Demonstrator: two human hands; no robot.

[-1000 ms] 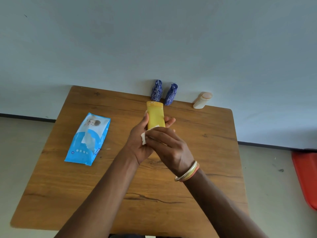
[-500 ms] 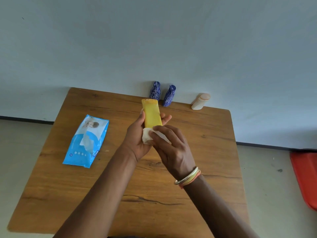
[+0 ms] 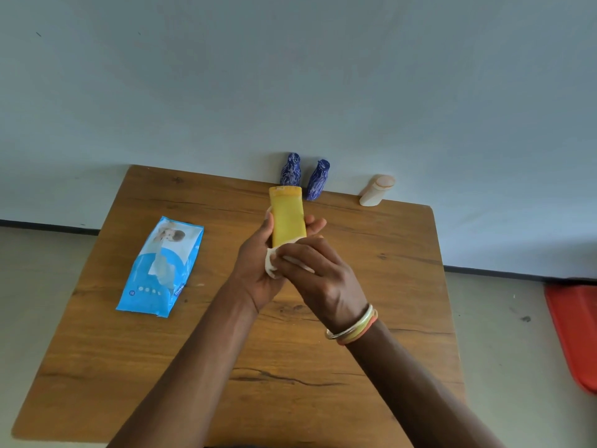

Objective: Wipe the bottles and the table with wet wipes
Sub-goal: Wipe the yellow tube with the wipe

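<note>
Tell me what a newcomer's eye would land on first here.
The yellow bottle stands out above mid-table, held in the left hand while the right hand presses a wipe to its lower end. A blue wipes pack lies on the table's left. Two blue bottles and a beige bottle sit at the far edge.

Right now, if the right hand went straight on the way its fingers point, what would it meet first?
Most likely the left hand, which grips the yellow bottle; the right hand, holding a wipe, points left toward its thumb. Depth is unclear.
</note>
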